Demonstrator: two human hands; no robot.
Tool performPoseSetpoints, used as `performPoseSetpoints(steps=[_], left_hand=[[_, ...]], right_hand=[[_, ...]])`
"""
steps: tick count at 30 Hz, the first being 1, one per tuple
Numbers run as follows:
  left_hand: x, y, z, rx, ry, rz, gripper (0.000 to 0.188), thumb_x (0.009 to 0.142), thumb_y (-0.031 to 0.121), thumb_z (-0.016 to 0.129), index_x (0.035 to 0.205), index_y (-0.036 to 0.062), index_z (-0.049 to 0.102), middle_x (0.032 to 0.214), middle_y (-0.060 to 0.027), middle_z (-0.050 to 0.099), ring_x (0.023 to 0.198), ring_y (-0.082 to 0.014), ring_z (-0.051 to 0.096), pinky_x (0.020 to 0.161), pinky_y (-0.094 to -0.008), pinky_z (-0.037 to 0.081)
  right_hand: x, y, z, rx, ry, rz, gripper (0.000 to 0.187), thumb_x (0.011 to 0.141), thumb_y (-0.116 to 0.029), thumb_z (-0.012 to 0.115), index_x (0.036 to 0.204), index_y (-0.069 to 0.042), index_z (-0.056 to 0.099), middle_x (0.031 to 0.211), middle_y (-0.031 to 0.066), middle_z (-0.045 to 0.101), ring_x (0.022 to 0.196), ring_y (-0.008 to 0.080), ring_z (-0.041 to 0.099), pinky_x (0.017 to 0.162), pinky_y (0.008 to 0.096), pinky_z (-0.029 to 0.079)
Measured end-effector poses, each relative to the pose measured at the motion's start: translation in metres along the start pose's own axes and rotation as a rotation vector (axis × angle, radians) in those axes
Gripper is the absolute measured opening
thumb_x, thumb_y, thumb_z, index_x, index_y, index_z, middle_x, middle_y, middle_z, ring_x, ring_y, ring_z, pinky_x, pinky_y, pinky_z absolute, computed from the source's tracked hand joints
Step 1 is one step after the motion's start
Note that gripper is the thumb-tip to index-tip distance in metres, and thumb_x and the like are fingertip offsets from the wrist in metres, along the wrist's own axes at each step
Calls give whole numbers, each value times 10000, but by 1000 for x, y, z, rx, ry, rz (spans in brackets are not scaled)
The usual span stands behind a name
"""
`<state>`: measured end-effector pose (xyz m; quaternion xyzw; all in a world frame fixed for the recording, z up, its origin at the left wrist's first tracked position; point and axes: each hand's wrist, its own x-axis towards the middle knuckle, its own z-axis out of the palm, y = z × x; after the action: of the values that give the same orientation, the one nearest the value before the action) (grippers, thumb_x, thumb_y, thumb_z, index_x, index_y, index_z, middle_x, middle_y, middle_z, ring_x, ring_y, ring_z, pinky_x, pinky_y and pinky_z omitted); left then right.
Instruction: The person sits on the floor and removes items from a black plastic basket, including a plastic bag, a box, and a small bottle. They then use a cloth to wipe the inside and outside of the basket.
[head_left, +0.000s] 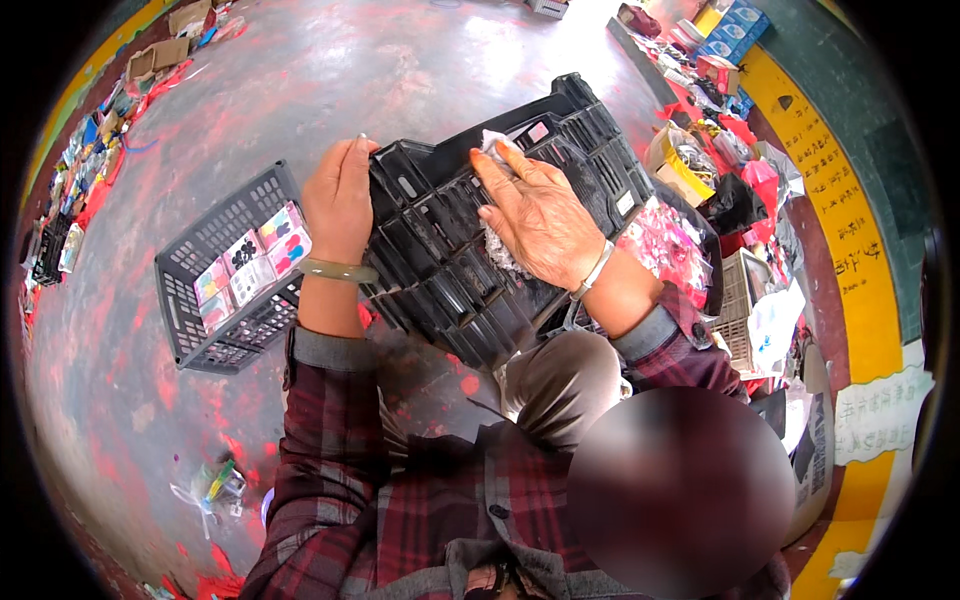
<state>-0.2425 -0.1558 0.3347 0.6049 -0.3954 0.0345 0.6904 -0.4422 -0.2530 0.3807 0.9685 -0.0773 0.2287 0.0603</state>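
A black plastic crate (pixel 430 262) is tilted up in front of me, its ribbed outer side facing me. My left hand (pixel 338 200) is closed on its left upper edge, the thumb pointing up along the corner. With fingers bent and held down against the ribs, my right hand (pixel 548 222) presses a whitish crumpled cloth (pixel 500 254) onto the crate. Bits of the cloth stick out above the fingertips and below the palm; the rest is hidden. A bracelet circles each wrist.
On the floor at left stands a dark grey slotted crate (pixel 176 305) with several colourful flat packs (pixel 246 252). Piled goods, bags and boxes line the right wall, including a beige basket (pixel 738 325). More clutter (pixel 92 170) runs along the left wall. A small plastic bag (pixel 225 482) lies lower left.
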Motion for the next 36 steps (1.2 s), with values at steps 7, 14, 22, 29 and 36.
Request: performPoseSetpoints(steps=[7, 14, 22, 29, 36], left_hand=[[1, -2, 7, -25, 119, -60, 210, 853, 205, 571, 872, -1, 605, 673, -4, 553, 639, -57, 475, 590, -225, 404], [-8, 8, 11, -92, 89, -68, 182, 853, 176, 575, 854, -5, 594, 639, -1, 527, 600, -56, 456, 554, -224, 394], [-9, 1, 7, -86, 28, -9, 197, 889, 159, 519, 863, -16, 605, 730, -5, 579, 688, -55, 477, 624, -210, 392], [-11, 9, 5, -103, 31, -102, 213, 892, 168, 517, 843, -18, 608, 706, -3, 574, 668, -55, 467, 615, -207, 384], [-9, 3, 11, -109, 68, 12, 205, 887, 160, 522, 838, -23, 601, 724, -12, 585, 681, -54, 477, 624, -210, 391]], right_hand=[[-25, -27, 6, 59, 174, 122, 449, 785, -63, 552, 1193, 76, 428, 911, 177, 599, 969, 327, 518, 885, 404, 371], [-31, -24, 17, 703, 483, 433, 159, 911, -102, 446, 910, -4, 572, 829, 77, 600, 750, 178, 567, 684, 269, 426], [-43, 29, -14, 1576, 882, 1073, 214, 902, -273, 459, 918, -79, 549, 756, 76, 591, 670, 191, 581, 610, 322, 487], [8, 20, -36, 1569, 936, 604, 136, 884, -112, 522, 1014, -73, 530, 870, 20, 574, 780, 121, 567, 705, 259, 472], [17, 3, 19, 71, 265, 76, 238, 762, -74, 550, 998, -76, 578, 928, 107, 590, 920, 283, 542, 799, 359, 418]])
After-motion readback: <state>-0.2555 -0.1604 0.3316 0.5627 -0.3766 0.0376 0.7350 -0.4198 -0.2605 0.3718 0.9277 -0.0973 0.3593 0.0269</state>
